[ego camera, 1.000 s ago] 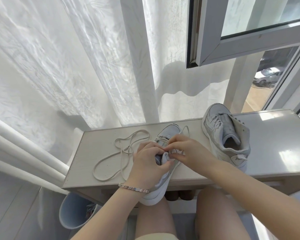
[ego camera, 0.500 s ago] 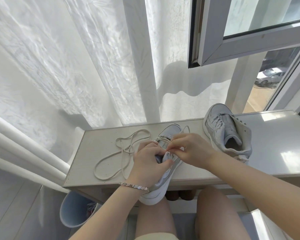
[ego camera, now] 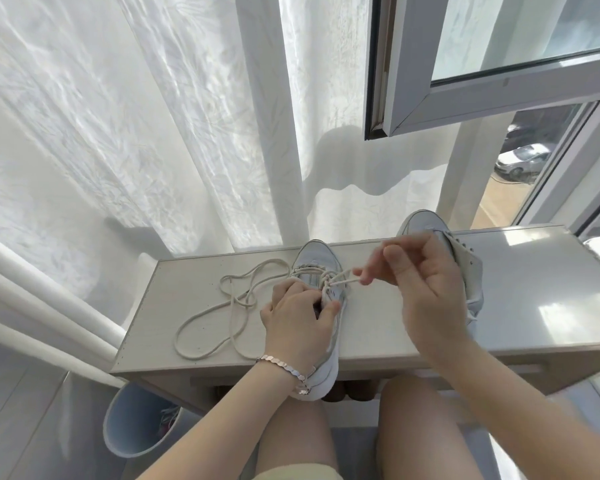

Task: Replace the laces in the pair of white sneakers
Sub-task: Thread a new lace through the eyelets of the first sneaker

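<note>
Your right hand has lifted off the sneaker, pinching the lace and drawing it out rightward. Your left hand grips that sneaker at mid-tabletop, so this eyelet pass looks nearly done

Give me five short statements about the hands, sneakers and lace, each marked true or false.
1. The right hand pinches a lace. True.
2. The left hand lies flat on the bench. False: it grips the near sneaker.
3. Loops of lace lie on the bench, left of the near sneaker. True.
4. The far sneaker sits in the bin. False: it stands on the bench, behind the right hand.
5. The bracelet is on the right wrist. False: it is on the left wrist.
</note>
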The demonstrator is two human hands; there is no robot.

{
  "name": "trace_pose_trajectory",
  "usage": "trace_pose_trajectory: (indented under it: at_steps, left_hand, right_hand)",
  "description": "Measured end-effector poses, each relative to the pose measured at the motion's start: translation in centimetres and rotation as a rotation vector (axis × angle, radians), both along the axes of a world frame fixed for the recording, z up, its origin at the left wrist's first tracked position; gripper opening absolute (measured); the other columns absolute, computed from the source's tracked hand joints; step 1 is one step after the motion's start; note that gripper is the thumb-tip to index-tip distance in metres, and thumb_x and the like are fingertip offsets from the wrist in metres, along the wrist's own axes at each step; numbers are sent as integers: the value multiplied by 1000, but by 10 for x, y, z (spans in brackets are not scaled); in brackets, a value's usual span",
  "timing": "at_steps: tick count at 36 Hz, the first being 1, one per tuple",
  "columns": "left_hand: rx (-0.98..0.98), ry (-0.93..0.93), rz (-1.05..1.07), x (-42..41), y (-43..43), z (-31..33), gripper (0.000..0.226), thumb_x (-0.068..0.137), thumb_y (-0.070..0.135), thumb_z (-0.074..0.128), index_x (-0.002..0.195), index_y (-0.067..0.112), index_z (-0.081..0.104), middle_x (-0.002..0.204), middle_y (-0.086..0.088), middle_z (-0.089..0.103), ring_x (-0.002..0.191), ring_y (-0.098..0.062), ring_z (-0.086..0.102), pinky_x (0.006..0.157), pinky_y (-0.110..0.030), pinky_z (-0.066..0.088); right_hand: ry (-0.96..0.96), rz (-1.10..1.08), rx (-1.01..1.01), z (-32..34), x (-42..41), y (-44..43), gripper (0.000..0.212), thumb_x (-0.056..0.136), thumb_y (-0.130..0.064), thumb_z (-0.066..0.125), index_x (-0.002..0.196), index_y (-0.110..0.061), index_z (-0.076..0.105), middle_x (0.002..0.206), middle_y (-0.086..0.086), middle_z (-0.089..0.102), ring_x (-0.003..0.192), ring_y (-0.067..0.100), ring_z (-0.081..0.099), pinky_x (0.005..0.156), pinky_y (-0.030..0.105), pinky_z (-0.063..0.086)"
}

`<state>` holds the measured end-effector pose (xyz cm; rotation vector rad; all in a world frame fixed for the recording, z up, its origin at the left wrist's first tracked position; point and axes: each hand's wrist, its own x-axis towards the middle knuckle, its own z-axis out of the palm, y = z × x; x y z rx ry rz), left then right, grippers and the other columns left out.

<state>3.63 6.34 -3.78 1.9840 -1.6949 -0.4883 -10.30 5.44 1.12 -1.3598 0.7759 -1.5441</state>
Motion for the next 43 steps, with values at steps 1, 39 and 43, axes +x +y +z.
trace_pose_trajectory:
  at_steps: [1,39,43]
  left_hand:
    - [1,-5,2,-1,0,0,42,91,38,53,52,28,41,87,16,51,86,8,24,79,-25,13]
    - [25,30,45,-4,1,5,41,91,41,51,55,26,39,91,15,53,97,-4,43,96,-35,27]
    - [32,13,52,-5,3,4,41,91,43,50,56,26,40,95,15,52,103,-5,41,96,-34,25]
  right_hand:
    - [-86,-46,9,13,-7,-2,9,91,-8,44,84,-13,48,60,-9,60,53,9,53,61,27,53]
    - [1290,725,60,41,-58,-2,31,89,-28,58,58,-32,55,112,-33,50,116,-14,37,92,9,29]
    - [1154,776,338,49,-62,-13,23,78,-21,53,62,-10,63,105,-18,67,110,-13,51,98,20,35]
